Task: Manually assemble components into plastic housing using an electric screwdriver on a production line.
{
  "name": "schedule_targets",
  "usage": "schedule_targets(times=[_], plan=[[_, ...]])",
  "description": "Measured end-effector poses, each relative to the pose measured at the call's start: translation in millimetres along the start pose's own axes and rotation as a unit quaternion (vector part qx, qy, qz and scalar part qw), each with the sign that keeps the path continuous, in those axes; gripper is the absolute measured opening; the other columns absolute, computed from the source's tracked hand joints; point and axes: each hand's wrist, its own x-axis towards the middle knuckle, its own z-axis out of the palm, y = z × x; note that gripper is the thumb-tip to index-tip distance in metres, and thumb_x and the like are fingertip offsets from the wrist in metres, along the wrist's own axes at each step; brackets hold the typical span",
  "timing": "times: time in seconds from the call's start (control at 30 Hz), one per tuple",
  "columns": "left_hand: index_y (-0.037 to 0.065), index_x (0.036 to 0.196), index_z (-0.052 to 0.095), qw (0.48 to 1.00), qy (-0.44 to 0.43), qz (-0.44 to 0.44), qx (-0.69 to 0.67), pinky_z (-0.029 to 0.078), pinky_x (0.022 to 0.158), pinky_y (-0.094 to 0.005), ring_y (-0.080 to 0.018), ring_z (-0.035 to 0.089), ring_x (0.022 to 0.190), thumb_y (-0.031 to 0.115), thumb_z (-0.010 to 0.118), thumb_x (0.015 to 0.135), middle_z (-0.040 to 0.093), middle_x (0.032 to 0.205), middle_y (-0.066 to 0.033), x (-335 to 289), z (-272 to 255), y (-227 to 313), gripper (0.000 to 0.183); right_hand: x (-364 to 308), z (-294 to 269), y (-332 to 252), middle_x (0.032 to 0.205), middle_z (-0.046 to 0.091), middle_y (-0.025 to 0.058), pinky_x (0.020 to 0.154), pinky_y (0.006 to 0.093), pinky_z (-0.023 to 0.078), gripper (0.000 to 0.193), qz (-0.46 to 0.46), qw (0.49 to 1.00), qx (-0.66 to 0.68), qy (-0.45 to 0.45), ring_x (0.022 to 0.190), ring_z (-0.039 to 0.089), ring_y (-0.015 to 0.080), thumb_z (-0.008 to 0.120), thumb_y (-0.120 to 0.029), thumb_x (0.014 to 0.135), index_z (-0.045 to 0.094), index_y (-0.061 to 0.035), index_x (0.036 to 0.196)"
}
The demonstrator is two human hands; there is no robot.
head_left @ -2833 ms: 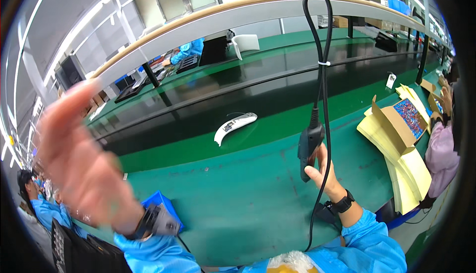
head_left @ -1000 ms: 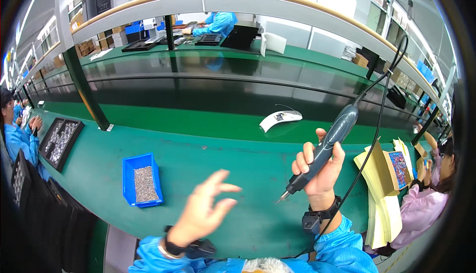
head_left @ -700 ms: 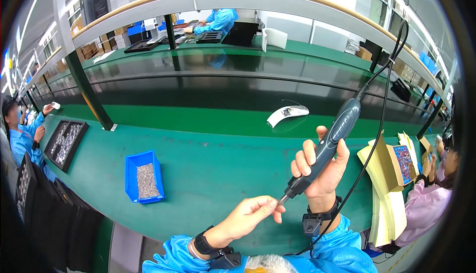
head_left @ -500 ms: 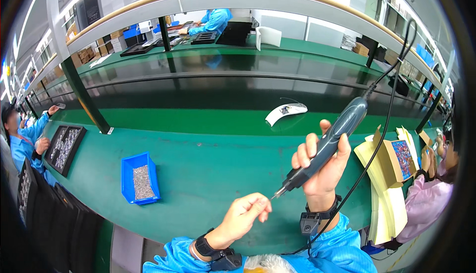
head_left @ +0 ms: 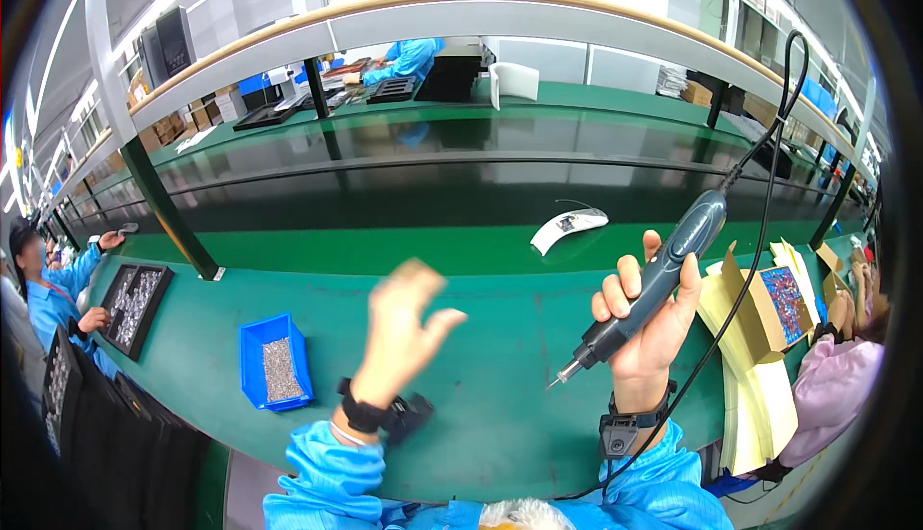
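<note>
My right hand (head_left: 644, 323) is wrapped round a dark grey electric screwdriver (head_left: 665, 270), tilted with its thin metal bit pointing down to the left. A black cord runs up from its top end. My left hand (head_left: 399, 323) is raised over the green bench, slightly blurred, with thumb and fingers apart and nothing visible in it. To its left, a blue bin (head_left: 252, 362) holds many small metal screws (head_left: 281, 371). Beyond my hands lies a curved white part (head_left: 567, 230) with a dark piece and a thin wire on it.
The green bench (head_left: 481, 415) has a frame with a shelf bar (head_left: 461, 15) over it. At the right stand yellow sheets (head_left: 750, 405) and a cardboard box (head_left: 755, 314) of small coloured parts. Black trays (head_left: 137, 309) and a co-worker in blue are at left, another person in pink at right.
My left hand has left the screwdriver's tip, moving up and to the left, and its fingers have opened. The screwdriver in my right hand has shifted slightly right.
</note>
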Motion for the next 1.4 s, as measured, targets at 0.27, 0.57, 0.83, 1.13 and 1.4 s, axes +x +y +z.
schedule_targets(times=[0.27,0.57,0.83,1.13,1.4], plan=[[0.001,0.094,0.058,0.815,-0.215,0.059,-0.534,0.046,0.07,-0.0259,-0.0119,0.058,0.078,0.016,0.048,0.09,0.061,0.079,-0.0039,-63.9,42.2,54.5,0.018,-8.6,7.1,10.4,0.06,0.039,0.0025,0.042,0.0305,0.038,0.041,0.053,0.997,-0.03,0.04,0.046,0.042,0.0135,0.039,-0.045,0.088,0.049,-0.011,0.108],[0.001,0.083,0.059,0.963,0.192,0.185,-0.04,0.04,0.081,-0.0348,-0.0282,0.056,0.085,0.0,0.051,0.077,0.062,0.081,-0.0093,-56.8,30.5,8.0,0.01,7.3,-22.2,40.0,0.062,0.041,0.0021,0.043,0.0235,0.041,0.037,0.023,0.974,-0.226,0.026,0.046,0.045,0.0103,0.037,-0.038,0.091,0.041,-0.0076,0.112],[0.004,0.125,0.037,0.971,0.081,0.005,-0.224,0.045,0.068,-0.0327,-0.0236,0.058,0.08,0.005,0.048,0.08,0.06,0.096,-0.0123,-50.2,19.9,-47.7,0.047,17.0,-120.5,43.5,0.087,0.049,0.0048,0.07,0.0251,0.042,0.046,-0.011,0.821,-0.56,-0.11,0.078,0.047,0.0104,0.045,-0.03,0.088,0.041,0.0002,0.121],[0.001,0.122,0.04,0.962,-0.153,-0.035,-0.224,0.044,0.065,-0.0308,-0.0178,0.054,0.07,0.018,0.051,0.085,0.053,0.092,-0.0081,-58.6,56.6,-80.7,0.043,78.5,-205.4,15.3,0.084,0.055,0.0086,0.074,0.0286,0.043,0.058,0.066,0.928,-0.333,-0.152,0.079,0.055,0.0174,0.032,-0.048,0.09,0.041,-0.0012,0.122],[0.001,0.116,0.048,0.964,-0.179,-0.029,-0.196,0.044,0.065,-0.0302,-0.0163,0.055,0.073,0.017,0.054,0.083,0.052,0.096,-0.0073,-59.3,63.1,-88.4,0.037,87.4,-309.4,12.1,0.071,0.054,0.0069,0.051,0.0257,0.046,0.036,0.132,0.935,-0.326,0.047,0.052,0.052,0.0163,0.04,-0.033,0.092,0.045,-0.0033,0.113]])
